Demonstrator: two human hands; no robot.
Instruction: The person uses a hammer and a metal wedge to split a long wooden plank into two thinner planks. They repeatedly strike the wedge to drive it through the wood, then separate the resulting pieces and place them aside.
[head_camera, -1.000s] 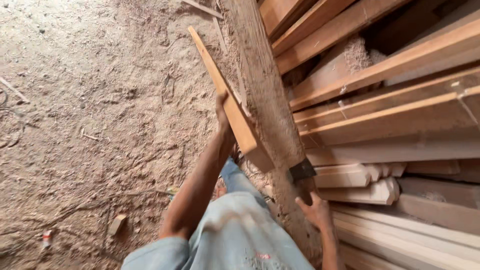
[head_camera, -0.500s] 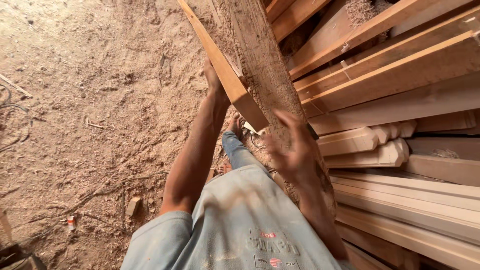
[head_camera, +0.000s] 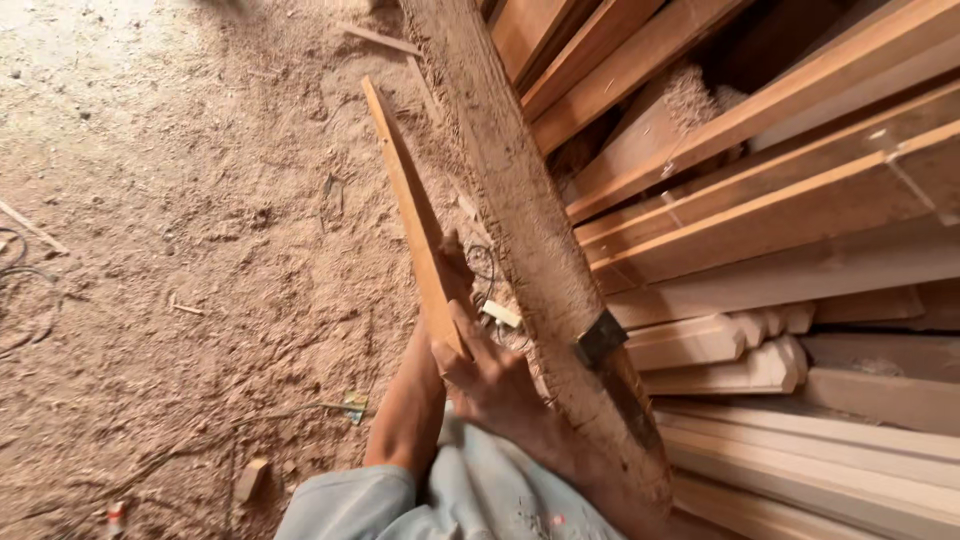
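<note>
Head view: both hands, right hand (head_camera: 495, 385) and seemingly left hand (head_camera: 455, 270), grip wooden strip (head_camera: 410, 210).

Both hands on a thin wooden slat (head_camera: 415, 215): left hand (head_camera: 452, 268) gripping higher, right hand (head_camera: 495, 380) at its near end. Beside it, a rough beam (head_camera: 520, 220); stacked planks (head_camera: 800, 180) right, sawdust floor (head_camera: 180, 220) left.

You grip a smooth sawn wood strip (head_camera: 410, 215); at 3 o'clock a rough, dust-caked wood beam (head_camera: 520, 230), planed matt planks (head_camera: 800, 270); sawdust-covered dirt floor (head_camera: 170, 220).
</note>
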